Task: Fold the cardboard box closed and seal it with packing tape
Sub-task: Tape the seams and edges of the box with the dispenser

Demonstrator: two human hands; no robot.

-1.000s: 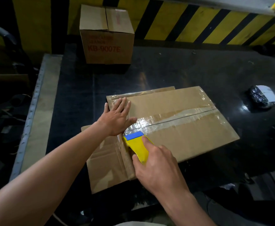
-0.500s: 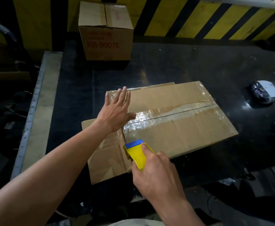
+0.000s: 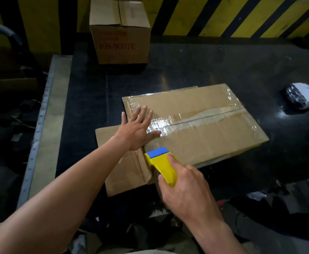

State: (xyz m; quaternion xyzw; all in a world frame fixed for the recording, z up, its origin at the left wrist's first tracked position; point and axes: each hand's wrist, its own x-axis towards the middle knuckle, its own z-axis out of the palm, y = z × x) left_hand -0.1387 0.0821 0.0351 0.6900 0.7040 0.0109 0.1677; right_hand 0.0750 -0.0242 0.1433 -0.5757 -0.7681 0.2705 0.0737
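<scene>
A flat brown cardboard box (image 3: 205, 136) lies on the black table (image 3: 195, 74), its top flaps closed and a shiny strip of clear tape (image 3: 192, 120) running along the centre seam. My left hand (image 3: 137, 129) lies flat with fingers spread on the box's left end, over the tape's start. My right hand (image 3: 184, 191) grips a yellow tape dispenser with a blue front edge (image 3: 161, 164) at the box's near-left corner. A loose cardboard flap (image 3: 120, 173) sticks out to the left below the box.
A taller sealed carton printed KB-9007E (image 3: 120, 33) stands at the back of the table. A black wrapped parcel with a white label (image 3: 298, 96) lies at the right. A metal-edged ledge (image 3: 45, 114) runs along the left; a yellow-and-black striped wall is behind.
My left hand lifted off the box, then came back down flat on its left end. The dispenser in my right hand slid down from the seam to the near-left corner.
</scene>
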